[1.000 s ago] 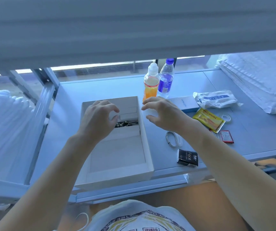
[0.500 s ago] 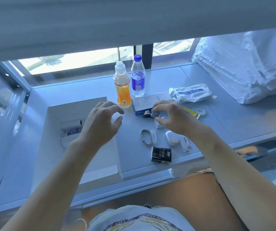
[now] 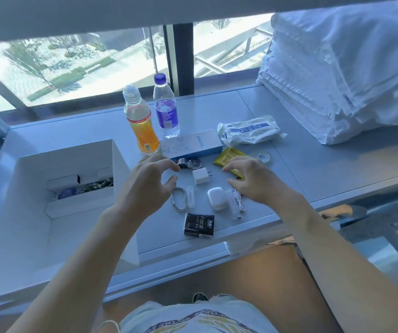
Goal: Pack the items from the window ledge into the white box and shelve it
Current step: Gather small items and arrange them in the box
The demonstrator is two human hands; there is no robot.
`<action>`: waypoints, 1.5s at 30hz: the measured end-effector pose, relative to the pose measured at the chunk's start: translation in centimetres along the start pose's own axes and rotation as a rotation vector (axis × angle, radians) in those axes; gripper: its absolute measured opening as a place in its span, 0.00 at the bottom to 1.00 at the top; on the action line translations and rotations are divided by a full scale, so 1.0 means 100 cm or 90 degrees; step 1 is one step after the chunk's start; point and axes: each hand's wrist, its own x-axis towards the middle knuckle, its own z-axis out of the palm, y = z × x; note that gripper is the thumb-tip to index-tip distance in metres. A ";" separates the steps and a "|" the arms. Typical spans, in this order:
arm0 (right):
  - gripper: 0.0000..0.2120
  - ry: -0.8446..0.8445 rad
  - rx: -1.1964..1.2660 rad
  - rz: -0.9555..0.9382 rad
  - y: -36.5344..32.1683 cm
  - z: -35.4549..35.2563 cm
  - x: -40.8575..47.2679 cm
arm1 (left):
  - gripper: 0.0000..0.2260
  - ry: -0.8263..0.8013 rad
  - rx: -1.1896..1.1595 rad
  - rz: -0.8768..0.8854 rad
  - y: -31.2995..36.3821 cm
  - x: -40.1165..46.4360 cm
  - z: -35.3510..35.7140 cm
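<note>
Both grips loosely curled, holding nothing: left hand (image 3: 150, 186), right hand (image 3: 253, 181). Between them: one charger (image 3: 201, 176), one watch (image 3: 190, 163). Beyond: two bottles (image 3: 142, 126). Left: one white box (image 3: 20, 212).

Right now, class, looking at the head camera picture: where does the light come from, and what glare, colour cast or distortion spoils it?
Head view: daylight floods through the window, washing the outdoor scene pale; a blue cast tints the ledge and white box; wide-angle bending curves the ledge's edges; both forearms look stretched.
</note>
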 end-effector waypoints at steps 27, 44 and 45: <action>0.23 -0.020 0.070 0.011 0.010 0.070 -0.030 | 0.06 -0.052 -0.025 -0.116 -0.025 -0.002 0.022; 0.32 0.047 0.023 0.010 0.022 0.077 -0.035 | 0.06 -0.048 -0.055 -0.082 -0.036 0.001 0.028; 0.33 0.055 0.027 0.021 0.028 0.074 -0.039 | 0.06 -0.047 -0.054 -0.080 -0.037 0.001 0.028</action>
